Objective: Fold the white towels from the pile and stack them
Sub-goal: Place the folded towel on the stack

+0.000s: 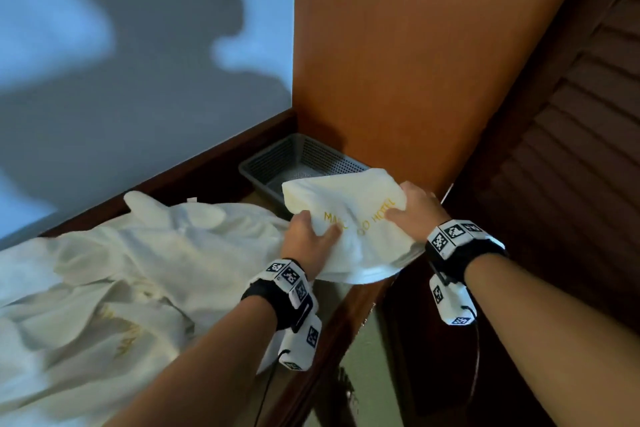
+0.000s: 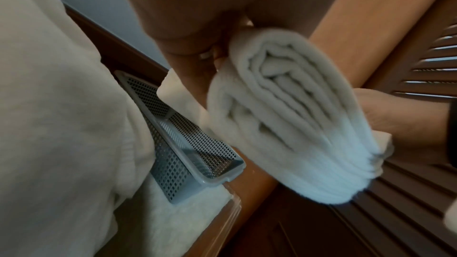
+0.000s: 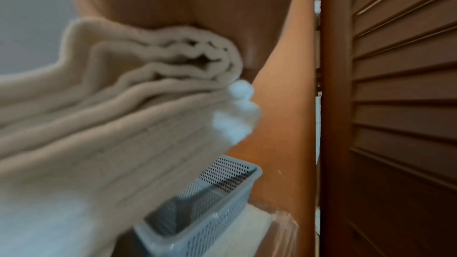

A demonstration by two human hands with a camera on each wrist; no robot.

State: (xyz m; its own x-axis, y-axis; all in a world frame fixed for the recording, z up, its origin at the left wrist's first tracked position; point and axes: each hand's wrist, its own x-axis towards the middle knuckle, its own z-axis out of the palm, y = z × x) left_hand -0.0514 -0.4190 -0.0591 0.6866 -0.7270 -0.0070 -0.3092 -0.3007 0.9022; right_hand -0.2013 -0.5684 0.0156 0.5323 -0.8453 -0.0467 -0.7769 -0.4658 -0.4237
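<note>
Fingers of the left hand and the right hand are curled onto a folded white towel, which is gripped from both sides and held in the air. The left thumb is pressed on the lettered top face near the yellow embroidery; the right thumb is set on the same face at the far side, with the remaining fingers hidden beneath the cloth. Stacked folded layers are shown at the towel's end in the left wrist view.

A pile of unfolded white towels is spread over the wooden surface to the left, well below the held towel. A tall orange-brown panel is seen behind, and a dark louvred door to the right. A grey perforated basket is placed in the corner, just beyond the held towel; nothing is visible inside it, though part of its interior is hidden.
</note>
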